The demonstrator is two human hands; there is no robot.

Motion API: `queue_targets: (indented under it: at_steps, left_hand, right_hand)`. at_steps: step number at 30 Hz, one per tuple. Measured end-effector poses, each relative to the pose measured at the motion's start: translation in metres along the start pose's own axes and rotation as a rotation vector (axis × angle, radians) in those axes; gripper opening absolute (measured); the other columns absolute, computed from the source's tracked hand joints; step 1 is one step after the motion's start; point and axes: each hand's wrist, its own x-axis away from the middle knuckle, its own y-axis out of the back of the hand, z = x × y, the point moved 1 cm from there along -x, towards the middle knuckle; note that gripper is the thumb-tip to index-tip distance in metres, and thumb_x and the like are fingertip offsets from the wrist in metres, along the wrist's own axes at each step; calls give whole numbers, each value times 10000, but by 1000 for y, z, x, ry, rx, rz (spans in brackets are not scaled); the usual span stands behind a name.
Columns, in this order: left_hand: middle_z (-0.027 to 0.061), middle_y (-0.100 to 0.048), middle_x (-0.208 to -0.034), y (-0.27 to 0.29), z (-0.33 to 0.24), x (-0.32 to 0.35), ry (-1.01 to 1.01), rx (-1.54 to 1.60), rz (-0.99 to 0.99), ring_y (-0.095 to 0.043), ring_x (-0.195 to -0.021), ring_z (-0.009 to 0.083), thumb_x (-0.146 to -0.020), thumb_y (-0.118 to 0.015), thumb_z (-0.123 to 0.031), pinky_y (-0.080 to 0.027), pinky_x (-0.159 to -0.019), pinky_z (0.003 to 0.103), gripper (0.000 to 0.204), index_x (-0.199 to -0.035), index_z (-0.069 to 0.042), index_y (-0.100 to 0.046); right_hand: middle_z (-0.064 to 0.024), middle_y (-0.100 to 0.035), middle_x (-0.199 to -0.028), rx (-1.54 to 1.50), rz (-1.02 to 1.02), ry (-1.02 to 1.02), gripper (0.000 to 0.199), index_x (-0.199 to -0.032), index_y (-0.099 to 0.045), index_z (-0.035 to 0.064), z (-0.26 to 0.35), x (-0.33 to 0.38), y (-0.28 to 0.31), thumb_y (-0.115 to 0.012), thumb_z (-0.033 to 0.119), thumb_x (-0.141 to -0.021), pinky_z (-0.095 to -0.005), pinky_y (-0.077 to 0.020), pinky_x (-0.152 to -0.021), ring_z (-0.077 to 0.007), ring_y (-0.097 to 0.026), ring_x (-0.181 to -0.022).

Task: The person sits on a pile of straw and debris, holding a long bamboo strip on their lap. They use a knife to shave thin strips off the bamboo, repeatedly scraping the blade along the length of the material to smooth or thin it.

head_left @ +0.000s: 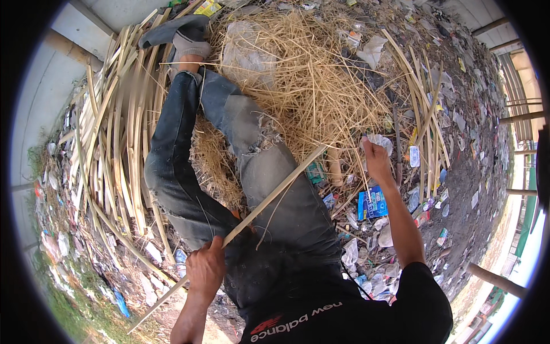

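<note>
Left hand (206, 266) is gripping pale strip (275, 194), lower-left to centre | right hand (377, 157), centre-right: grip unclear | probably handling light, springy; mid-length suiting hold

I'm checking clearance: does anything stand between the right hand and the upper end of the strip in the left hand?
Nothing visible blocks the gap between the right hand and the strip in the left hand; the straw-like shavings there appear to lie lower down.
</note>
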Motion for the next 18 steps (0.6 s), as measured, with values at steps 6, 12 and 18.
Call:
queue_targets:
  at_steps: [6, 12, 18]
  left_hand:
    - [179, -709, -831, -26, -19, -21, -54, 3, -61, -724, -729, 436, -976, -593, -130, -562, -625, 568, 133, -1107, -123, -570]
    - [175, -709, -818, -33, -53, -64, -142, 33, -68, -730, -720, 423, -984, -573, -124, -574, -631, 556, 117, -1095, -97, -551]
    - [193, -712, -873, -33, -62, -72, -138, 38, -46, -731, -736, 428, -993, -567, -115, -579, -642, 550, 90, -1078, -92, -552]
  right_hand:
    - [-66, -381, -582, -85, 53, 151, 580, -769, -534, -22, 64, 25, 14, -509, 448, -1108, -413, -319, -538, -158, -354, -557]
    - [-194, -596, -614, -23, 336, 370, 507, -827, -654, -1, 118, 95, -39, -576, 442, -1063, -497, -474, -580, -384, -608, -588]
    - [-222, -663, -637, 148, 530, 517, 509, -824, -681, 25, 148, 130, -58, -577, 471, -1048, -548, -533, -615, -451, -684, -645]
